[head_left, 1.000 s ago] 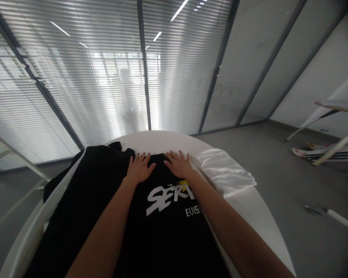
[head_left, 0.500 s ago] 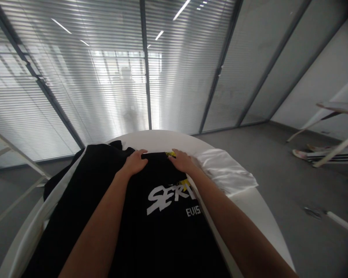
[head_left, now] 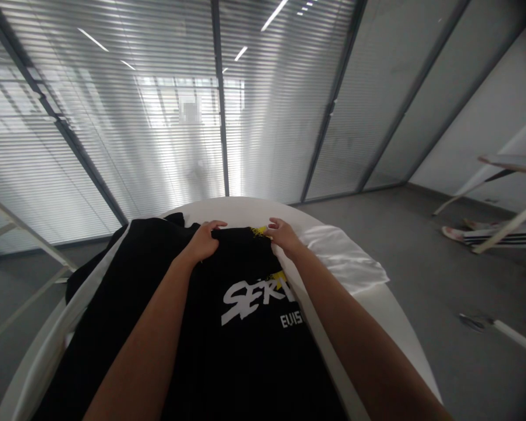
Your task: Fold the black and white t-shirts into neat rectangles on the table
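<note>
A black garment (head_left: 245,345) with white lettering and yellow print lies over the white round-edged table, its far end folded back toward me. My left hand (head_left: 205,241) is closed on the left corner of that fold, thumb on top and fingers at the far side. At the right corner, beside a yellow patch, my right hand (head_left: 286,237) pinches the fold's edge between thumb and fingers. White shiny cloth (head_left: 344,257) spreads out to the right of my right hand. More black fabric (head_left: 127,275) with a pale edge lies to the left.
The white table (head_left: 403,333) has a curved edge. Ahead stands a glass partition with blinds (head_left: 267,117). Pale metal legs (head_left: 21,234) rise at left. On the right are another table (head_left: 515,162), a person's striped trouser leg (head_left: 499,238), and a white rod (head_left: 517,338) near the floor.
My right hand has shifted slightly right and up, to the fold's right corner. My left hand has moved only a little. The fold's far edge now sits slightly higher and farther right.
</note>
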Tool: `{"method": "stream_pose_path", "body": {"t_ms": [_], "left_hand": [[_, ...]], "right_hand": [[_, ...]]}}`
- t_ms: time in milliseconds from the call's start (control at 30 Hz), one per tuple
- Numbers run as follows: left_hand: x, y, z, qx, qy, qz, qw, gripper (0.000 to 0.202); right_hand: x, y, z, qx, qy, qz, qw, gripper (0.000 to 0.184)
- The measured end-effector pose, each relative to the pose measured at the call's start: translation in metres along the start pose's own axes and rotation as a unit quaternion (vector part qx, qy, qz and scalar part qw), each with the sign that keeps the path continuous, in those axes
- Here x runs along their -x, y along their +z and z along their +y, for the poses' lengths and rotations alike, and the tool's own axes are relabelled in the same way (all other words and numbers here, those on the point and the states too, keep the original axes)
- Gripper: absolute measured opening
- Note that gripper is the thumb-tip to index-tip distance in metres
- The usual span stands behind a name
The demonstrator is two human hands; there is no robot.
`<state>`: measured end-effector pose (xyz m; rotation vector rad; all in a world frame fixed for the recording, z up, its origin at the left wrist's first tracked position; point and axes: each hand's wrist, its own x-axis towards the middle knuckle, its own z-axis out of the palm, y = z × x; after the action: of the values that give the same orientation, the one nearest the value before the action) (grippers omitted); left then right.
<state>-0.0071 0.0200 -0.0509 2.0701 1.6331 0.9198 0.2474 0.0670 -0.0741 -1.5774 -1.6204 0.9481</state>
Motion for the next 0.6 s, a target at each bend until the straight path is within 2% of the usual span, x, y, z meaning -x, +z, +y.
{"method": "stream_pose_path", "body": {"t_ms": [100, 233, 300, 433, 600], "left_hand": [[0.001, -0.002, 0.003, -0.011, 0.013, -0.002, 1.000, 0.062], [0.000, -0.003, 0.003, -0.036, 0.040, -0.017, 0.998, 0.061], [0.000, -0.003, 0.001, -0.061, 0.040, -0.030, 0.997, 0.063], [0.002, -0.002, -0.001, -0.137, -0.019, -0.050, 0.989, 0.072], [0.005, -0.008, 0.006, -0.237, -0.107, -0.110, 0.959, 0.050]], "right_hand": [[0.004, -0.001, -0.002, 0.019, 0.035, -0.029, 0.999, 0.067], [0.005, -0.003, -0.002, 0.039, 0.040, -0.074, 0.996, 0.039], [0.004, -0.004, -0.003, 0.018, 0.019, -0.053, 0.998, 0.029], [0.005, -0.006, -0.009, -0.054, -0.006, 0.001, 0.999, 0.036], [0.005, -0.007, -0.012, -0.053, -0.050, -0.027, 0.997, 0.037]]}}
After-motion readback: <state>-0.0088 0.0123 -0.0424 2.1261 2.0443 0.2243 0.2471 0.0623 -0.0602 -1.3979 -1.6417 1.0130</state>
